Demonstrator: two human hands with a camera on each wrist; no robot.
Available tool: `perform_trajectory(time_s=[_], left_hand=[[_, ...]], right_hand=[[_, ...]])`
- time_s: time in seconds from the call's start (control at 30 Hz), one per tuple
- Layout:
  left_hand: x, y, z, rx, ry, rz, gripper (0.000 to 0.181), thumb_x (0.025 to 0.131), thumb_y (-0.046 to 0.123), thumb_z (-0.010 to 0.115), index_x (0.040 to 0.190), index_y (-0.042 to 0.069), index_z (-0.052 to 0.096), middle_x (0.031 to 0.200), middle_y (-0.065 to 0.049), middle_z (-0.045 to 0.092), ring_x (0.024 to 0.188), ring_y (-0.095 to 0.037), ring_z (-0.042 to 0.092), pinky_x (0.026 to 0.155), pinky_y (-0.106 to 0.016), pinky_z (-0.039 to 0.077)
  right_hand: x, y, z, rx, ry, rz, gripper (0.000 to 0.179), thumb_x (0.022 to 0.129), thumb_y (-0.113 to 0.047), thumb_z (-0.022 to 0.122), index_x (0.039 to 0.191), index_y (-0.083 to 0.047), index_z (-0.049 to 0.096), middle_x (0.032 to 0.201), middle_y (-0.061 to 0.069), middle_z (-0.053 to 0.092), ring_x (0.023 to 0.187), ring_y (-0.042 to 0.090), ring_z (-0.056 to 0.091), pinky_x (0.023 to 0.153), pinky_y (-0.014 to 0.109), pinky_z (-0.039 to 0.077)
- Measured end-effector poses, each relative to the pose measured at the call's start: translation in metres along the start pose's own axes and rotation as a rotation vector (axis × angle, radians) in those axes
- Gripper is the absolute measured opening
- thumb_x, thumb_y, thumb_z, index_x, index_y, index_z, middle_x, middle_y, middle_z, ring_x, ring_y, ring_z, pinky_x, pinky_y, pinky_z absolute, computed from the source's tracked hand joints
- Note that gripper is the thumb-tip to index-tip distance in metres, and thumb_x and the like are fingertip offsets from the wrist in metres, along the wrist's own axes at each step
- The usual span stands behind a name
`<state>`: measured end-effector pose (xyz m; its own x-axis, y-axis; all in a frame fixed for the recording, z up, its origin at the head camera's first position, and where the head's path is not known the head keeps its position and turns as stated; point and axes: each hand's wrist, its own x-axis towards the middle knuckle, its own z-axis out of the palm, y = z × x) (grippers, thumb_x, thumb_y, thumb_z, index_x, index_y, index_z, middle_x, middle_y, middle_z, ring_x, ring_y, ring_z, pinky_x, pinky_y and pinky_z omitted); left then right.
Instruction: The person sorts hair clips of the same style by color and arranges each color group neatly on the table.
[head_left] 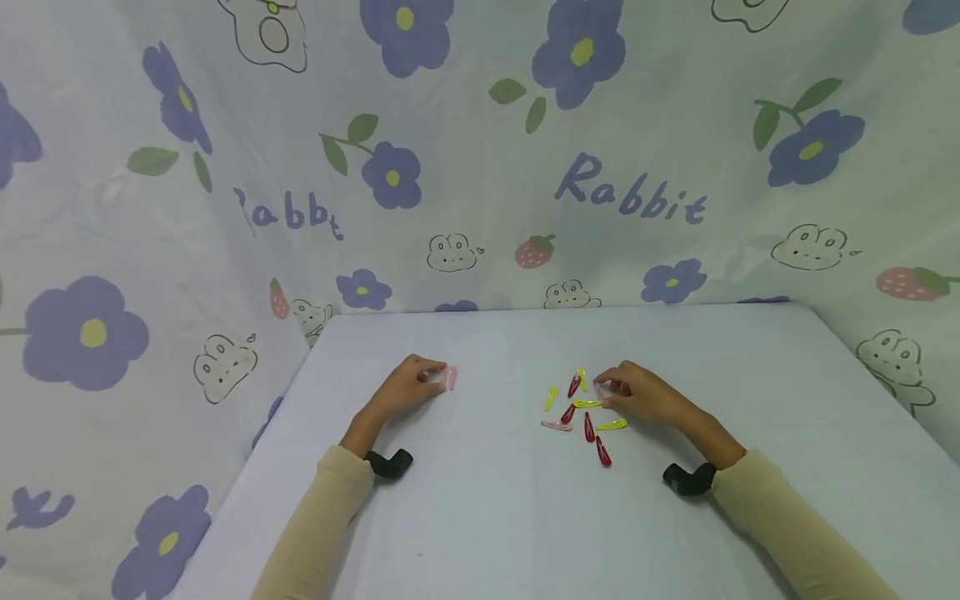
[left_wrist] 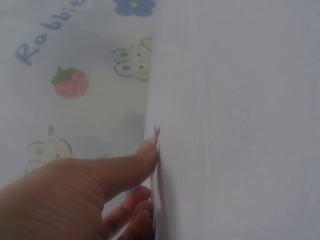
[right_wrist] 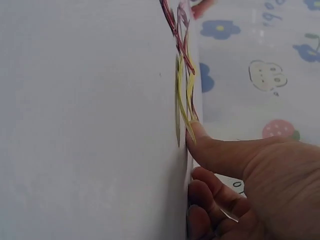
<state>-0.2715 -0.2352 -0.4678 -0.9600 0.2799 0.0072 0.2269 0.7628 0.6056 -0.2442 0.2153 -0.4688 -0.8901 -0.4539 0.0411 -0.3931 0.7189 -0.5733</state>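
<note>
On the left of the table my left hand [head_left: 408, 385] pinches a pink snap hair clip [head_left: 443, 377] between fingers and thumb. Another pink hair clip [head_left: 452, 378] lies right beside it. In the left wrist view, a thin clip edge [left_wrist: 157, 133] shows past the thumb tip. My right hand [head_left: 639, 393], at the right edge of a loose group of clips, holds a pink clip [head_left: 598, 390] at its fingertips, partly hidden by the fingers. Near it lie several yellow clips [head_left: 587, 404], several red clips [head_left: 588, 427] and one more pink clip [head_left: 557, 426].
A white cloth covers the table [head_left: 495, 500]. Behind and at the sides hangs a curtain [head_left: 480, 167] printed with flowers and rabbits. Each wrist wears a black band, the left band [head_left: 390, 464] and the right band [head_left: 688, 480].
</note>
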Motion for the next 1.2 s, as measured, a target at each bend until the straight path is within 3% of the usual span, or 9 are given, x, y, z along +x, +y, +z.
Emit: perform_trajectory(time_s=[0.33,0.63,0.73,0.83,1.0,1.2], left_hand=[[-0.004,0.0,0.005,-0.01,0.031,0.009,0.042,0.093,0.02,0.072,0.134,0.013,0.064,0.122,-0.013,0.056,0.108,-0.027,0.057,0.089,-0.044,0.049],[-0.005,0.002,0.002,-0.005,0.025,-0.004,0.043,0.093,0.022,0.072,0.134,0.014,0.064,0.124,-0.012,0.057,0.109,-0.027,0.057,0.089,-0.044,0.049],[-0.003,0.002,0.0,-0.003,0.018,-0.009,0.043,0.094,0.023,0.071,0.135,0.013,0.064,0.123,-0.012,0.056,0.108,-0.026,0.056,0.088,-0.043,0.048],[0.0,0.002,-0.002,-0.002,0.015,-0.013,0.043,0.094,0.023,0.071,0.135,0.014,0.064,0.123,-0.012,0.056,0.108,-0.026,0.056,0.088,-0.043,0.048],[0.001,0.003,-0.002,-0.017,0.012,-0.007,0.042,0.092,0.022,0.072,0.133,0.013,0.065,0.123,-0.013,0.057,0.108,-0.028,0.057,0.09,-0.045,0.049],[-0.001,0.001,-0.001,0.002,0.01,-0.002,0.043,0.092,0.022,0.073,0.133,0.013,0.065,0.124,-0.013,0.057,0.108,-0.026,0.059,0.089,-0.043,0.05]], right_hand=[[-0.002,-0.001,0.002,0.045,0.029,0.038,0.033,0.09,-0.01,0.073,0.12,-0.005,0.059,0.11,0.012,0.06,0.089,0.018,0.055,0.076,0.031,0.049],[-0.003,-0.002,0.001,0.086,0.063,0.111,0.018,0.098,-0.009,0.061,0.117,-0.009,0.058,0.102,0.008,0.066,0.092,0.021,0.059,0.08,0.036,0.05],[-0.002,-0.004,-0.003,0.103,0.129,0.147,0.017,0.102,-0.008,0.053,0.118,-0.009,0.061,0.1,0.01,0.064,0.088,0.021,0.058,0.076,0.033,0.05],[-0.001,-0.005,-0.008,0.153,0.196,0.175,0.027,0.104,-0.006,0.044,0.126,-0.003,0.061,0.101,0.015,0.059,0.084,0.02,0.062,0.071,0.028,0.051],[-0.002,-0.006,-0.012,0.191,0.303,0.194,0.035,0.105,-0.01,0.05,0.138,0.001,0.052,0.107,0.017,0.058,0.084,0.02,0.07,0.065,0.021,0.051],[-0.003,-0.013,-0.017,0.315,0.424,0.199,0.027,0.105,-0.021,0.053,0.122,0.0,0.057,0.107,0.021,0.065,0.086,0.022,0.067,0.071,0.025,0.057]])
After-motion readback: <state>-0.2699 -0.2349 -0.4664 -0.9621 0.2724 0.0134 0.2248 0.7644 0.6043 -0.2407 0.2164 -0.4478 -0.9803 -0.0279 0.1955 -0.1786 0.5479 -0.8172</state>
